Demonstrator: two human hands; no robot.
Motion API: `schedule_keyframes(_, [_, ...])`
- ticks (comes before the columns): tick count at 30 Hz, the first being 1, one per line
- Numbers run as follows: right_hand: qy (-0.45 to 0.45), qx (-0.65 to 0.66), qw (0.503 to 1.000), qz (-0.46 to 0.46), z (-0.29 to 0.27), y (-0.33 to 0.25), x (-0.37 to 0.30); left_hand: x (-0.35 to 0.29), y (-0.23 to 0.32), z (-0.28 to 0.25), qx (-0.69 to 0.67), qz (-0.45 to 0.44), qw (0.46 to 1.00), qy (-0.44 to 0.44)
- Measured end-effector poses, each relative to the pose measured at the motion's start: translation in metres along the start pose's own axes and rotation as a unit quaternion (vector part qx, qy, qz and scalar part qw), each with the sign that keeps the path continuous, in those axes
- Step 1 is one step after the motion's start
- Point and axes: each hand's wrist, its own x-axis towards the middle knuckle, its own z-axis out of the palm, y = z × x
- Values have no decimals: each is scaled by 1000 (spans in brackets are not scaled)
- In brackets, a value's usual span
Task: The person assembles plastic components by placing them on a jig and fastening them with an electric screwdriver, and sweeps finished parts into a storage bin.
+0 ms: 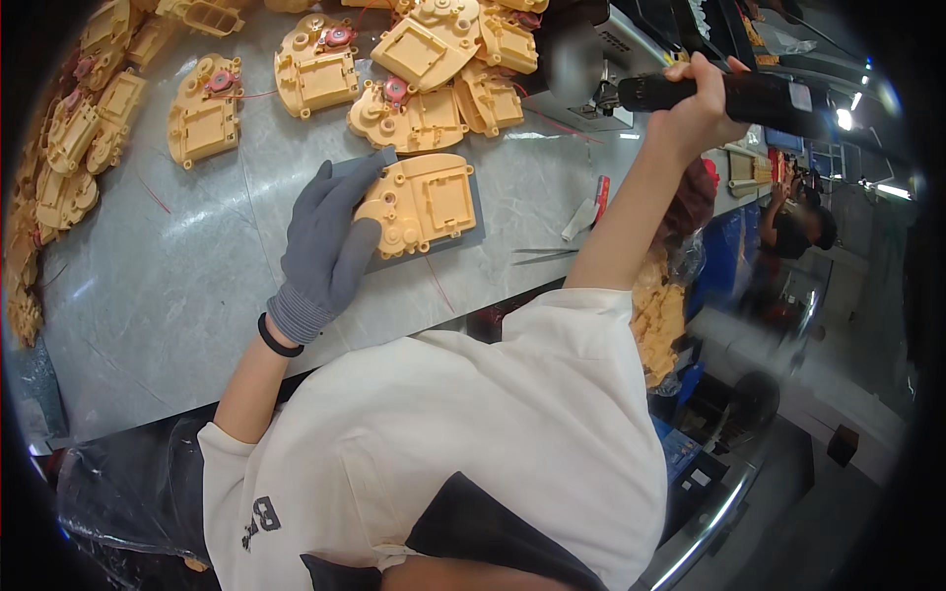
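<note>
A grey knit glove covers my left hand (pixel 330 236), whose thumb and fingers close on the left end of a yellow plastic housing (pixel 434 202). This housing lies on a blue-grey block (pixel 480 219) on the table, its ribbed, open side facing up. Up at the right, my bare right hand (pixel 702 106) is wrapped round a black power screwdriver (pixel 793 106). The driver is held sideways, its tip beside a grey box-shaped machine (pixel 616 49); whether they touch, I cannot tell. A thin red wire (pixel 439 284) extends from below the housing.
Several more yellow housings (pixel 315 74), some with red round parts, lie beyond the block and pile up at the left. A red-handled tool (pixel 601 195) and tweezers (pixel 545 256) lie right of the block. A person (pixel 803 229) sits far off at the right.
</note>
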Motion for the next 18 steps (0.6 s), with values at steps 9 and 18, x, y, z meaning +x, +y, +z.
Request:
schedule_keyframes(9, [-81,-62,994,29,7,-4,-11,2,6,-4,-26,-36,999,8])
schedule_keyframes(18, [-262,129,952,91,56,-110,-120,3,6,-7,-40,-71,997,-1])
